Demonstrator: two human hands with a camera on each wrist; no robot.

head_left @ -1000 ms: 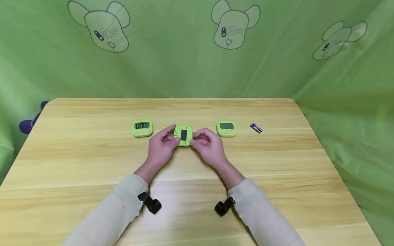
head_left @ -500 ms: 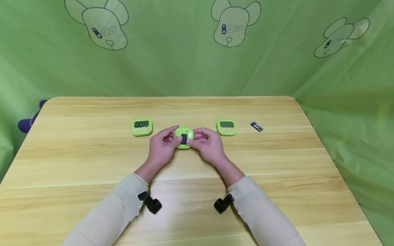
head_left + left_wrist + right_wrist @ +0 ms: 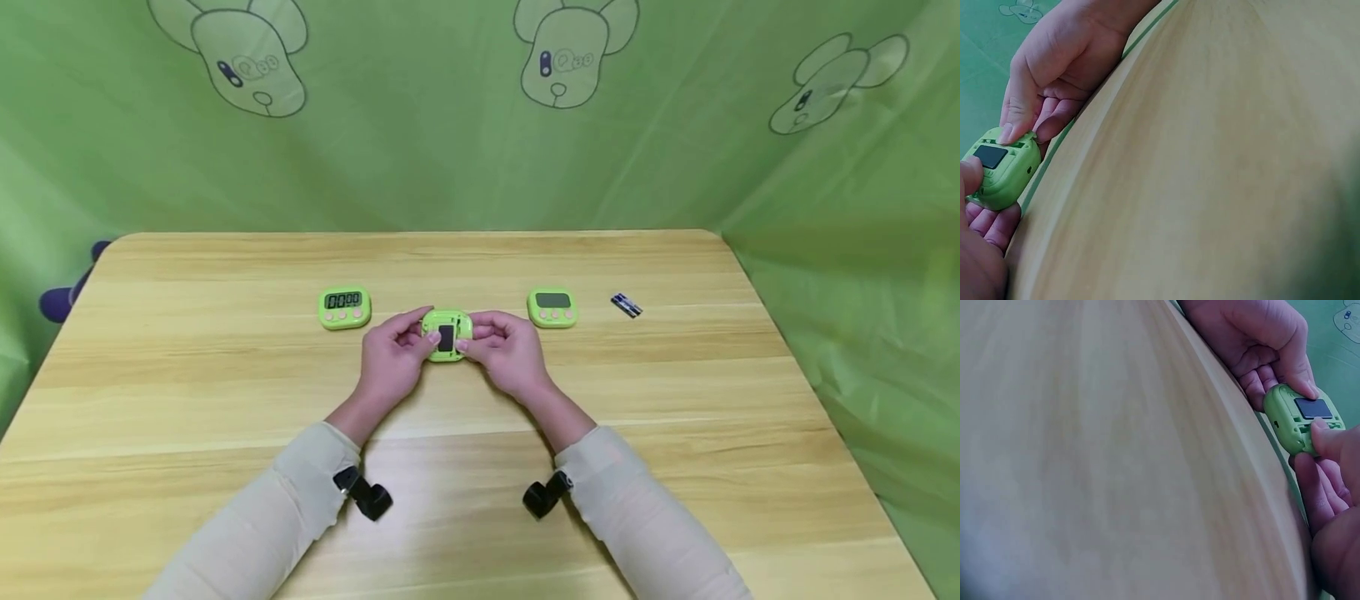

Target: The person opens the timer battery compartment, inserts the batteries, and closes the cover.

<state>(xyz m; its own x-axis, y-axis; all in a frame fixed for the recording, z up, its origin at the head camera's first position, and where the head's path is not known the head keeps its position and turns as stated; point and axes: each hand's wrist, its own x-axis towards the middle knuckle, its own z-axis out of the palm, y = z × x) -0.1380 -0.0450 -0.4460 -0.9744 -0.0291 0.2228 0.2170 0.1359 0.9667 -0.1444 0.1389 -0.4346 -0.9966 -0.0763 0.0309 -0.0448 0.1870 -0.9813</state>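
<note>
Both hands hold a light-green digital timer (image 3: 448, 317) between them, its back face up. A dark rectangular patch (image 3: 990, 157) sits on that back. My left hand (image 3: 393, 354) grips one side, thumb on the back beside the patch and fingers beneath. From the other side my right hand (image 3: 514, 354) pinches the timer, its thumb pressing at an open slotted recess (image 3: 1305, 429) along the edge. The thumb partly covers this recess; the timer's front is hidden below.
A second green timer (image 3: 344, 308) showing 00:00 lies face up to the left. Right of the hands lies another timer (image 3: 552, 308) with a blank screen. Beyond it, small dark-blue batteries (image 3: 626, 305) rest side by side on the wooden table (image 3: 465, 533). Green curtain (image 3: 420, 167) hangs behind.
The right thumb has come from the timer's edge onto its back, over the recess. The timer has tilted slightly between the hands; the other timers and the batteries stay put.
</note>
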